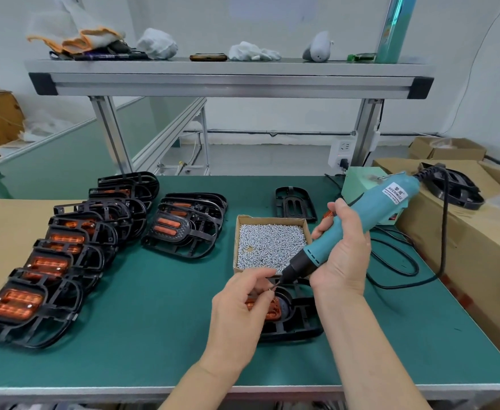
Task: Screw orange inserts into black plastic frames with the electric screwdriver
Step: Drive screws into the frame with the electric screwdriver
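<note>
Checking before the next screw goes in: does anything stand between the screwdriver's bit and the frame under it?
Only the left hand: its fingers pinch what looks like a screw at the bit of the electric screwdriver, above the black frame and its orange insert. Nothing else visible lies between. The right hand grips the tool.

Orange insert (pixel 273 311) mostly behind left hand (pixel 238 307)

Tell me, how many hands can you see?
2. The right hand grips the screwdriver; the left hand pinches what looks like a screw at its tip, over a black frame. Neither is hidden.
</note>
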`<state>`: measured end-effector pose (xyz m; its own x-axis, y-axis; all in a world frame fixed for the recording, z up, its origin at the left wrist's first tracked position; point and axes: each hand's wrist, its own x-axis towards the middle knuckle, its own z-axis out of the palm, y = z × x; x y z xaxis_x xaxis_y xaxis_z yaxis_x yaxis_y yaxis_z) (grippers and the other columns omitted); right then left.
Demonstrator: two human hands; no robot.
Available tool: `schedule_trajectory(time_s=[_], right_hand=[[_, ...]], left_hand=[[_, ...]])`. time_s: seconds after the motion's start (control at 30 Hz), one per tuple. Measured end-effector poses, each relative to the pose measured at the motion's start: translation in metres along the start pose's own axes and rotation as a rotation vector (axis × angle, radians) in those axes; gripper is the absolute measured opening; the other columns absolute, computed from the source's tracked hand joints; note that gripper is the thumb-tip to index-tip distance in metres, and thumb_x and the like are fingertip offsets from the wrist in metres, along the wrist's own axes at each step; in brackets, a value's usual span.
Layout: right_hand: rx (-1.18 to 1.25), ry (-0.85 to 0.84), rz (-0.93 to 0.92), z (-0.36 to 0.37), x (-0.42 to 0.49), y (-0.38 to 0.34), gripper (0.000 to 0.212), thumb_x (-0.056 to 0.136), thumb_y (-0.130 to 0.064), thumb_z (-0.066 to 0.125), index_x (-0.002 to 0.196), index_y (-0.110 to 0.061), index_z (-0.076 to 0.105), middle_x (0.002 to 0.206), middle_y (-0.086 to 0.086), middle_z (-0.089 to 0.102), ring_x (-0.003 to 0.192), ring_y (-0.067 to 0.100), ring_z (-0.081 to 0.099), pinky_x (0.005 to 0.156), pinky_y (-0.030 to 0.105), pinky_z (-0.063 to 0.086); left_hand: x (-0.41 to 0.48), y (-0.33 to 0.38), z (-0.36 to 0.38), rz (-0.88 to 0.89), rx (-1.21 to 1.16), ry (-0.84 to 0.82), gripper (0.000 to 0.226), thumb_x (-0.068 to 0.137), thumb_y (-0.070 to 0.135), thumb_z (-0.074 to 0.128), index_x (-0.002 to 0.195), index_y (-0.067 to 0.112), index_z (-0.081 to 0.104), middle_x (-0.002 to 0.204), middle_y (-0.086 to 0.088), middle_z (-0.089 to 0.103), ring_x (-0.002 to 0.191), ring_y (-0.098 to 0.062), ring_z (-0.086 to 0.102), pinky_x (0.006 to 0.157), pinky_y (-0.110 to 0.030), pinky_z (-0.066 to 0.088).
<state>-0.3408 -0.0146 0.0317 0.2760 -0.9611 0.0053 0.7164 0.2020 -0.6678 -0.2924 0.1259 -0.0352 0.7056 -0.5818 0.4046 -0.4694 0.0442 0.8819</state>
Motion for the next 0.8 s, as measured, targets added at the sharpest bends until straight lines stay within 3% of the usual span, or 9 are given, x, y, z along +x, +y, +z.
schedule_trajectory(time_s=[0.17,0.33,0.47,0.6,0.67,0.8], right_hand=[[-0.097,0.029,-0.086,-0.001,-0.004,0.01,0.022,0.084,-0.02,0.074,0.095,-0.008,0.058,0.054,-0.003,0.056,0.044,0.01,0.049,0.047,0.022,0.043],[-0.177,0.013,-0.153,-0.003,-0.012,0.015,0.019,0.087,-0.016,0.074,0.081,-0.016,0.056,0.051,0.001,0.052,0.044,0.013,0.048,0.047,0.023,0.043],[-0.23,-0.028,-0.247,-0.001,-0.015,0.013,0.02,0.081,-0.023,0.074,0.077,-0.017,0.055,0.05,0.001,0.052,0.043,0.014,0.047,0.049,0.023,0.043],[-0.32,-0.096,-0.315,-0.005,-0.016,0.014,0.023,0.078,-0.031,0.075,0.077,-0.017,0.058,0.052,-0.001,0.053,0.045,0.013,0.049,0.051,0.023,0.045],[-0.346,-0.111,-0.33,-0.006,-0.017,0.017,0.022,0.077,-0.033,0.075,0.075,-0.018,0.058,0.052,-0.002,0.053,0.045,0.012,0.049,0.051,0.023,0.045],[-0.37,-0.114,-0.323,-0.008,-0.018,0.02,0.019,0.077,-0.033,0.075,0.071,-0.024,0.06,0.051,-0.001,0.054,0.045,0.014,0.05,0.051,0.025,0.045]], left_hand=[[-0.001,-0.01,0.001,0.187,0.277,0.001,0.06,0.077,-0.007,0.072,0.114,0.039,0.059,0.087,0.009,0.063,0.087,-0.003,0.061,0.082,-0.007,0.042],[-0.003,-0.016,0.004,0.179,0.345,-0.058,0.063,0.076,0.002,0.074,0.119,0.042,0.053,0.095,0.016,0.061,0.095,-0.001,0.059,0.087,-0.006,0.039],[0.0,-0.021,-0.001,0.124,0.351,-0.096,0.053,0.077,0.026,0.072,0.122,0.044,0.05,0.106,0.024,0.059,0.105,0.005,0.051,0.093,-0.007,0.032],[-0.006,-0.036,-0.015,0.305,0.504,-0.147,0.015,0.084,0.034,0.061,0.096,0.034,0.07,0.097,0.027,0.063,0.102,0.0,0.051,0.093,-0.028,0.034],[-0.008,-0.041,-0.016,0.329,0.527,-0.16,0.017,0.087,0.033,0.059,0.086,0.031,0.076,0.093,0.024,0.066,0.1,-0.005,0.053,0.092,-0.033,0.036],[-0.007,-0.043,-0.015,0.341,0.547,-0.175,0.017,0.086,0.028,0.063,0.086,0.028,0.079,0.092,0.02,0.068,0.098,-0.008,0.056,0.092,-0.035,0.037]])
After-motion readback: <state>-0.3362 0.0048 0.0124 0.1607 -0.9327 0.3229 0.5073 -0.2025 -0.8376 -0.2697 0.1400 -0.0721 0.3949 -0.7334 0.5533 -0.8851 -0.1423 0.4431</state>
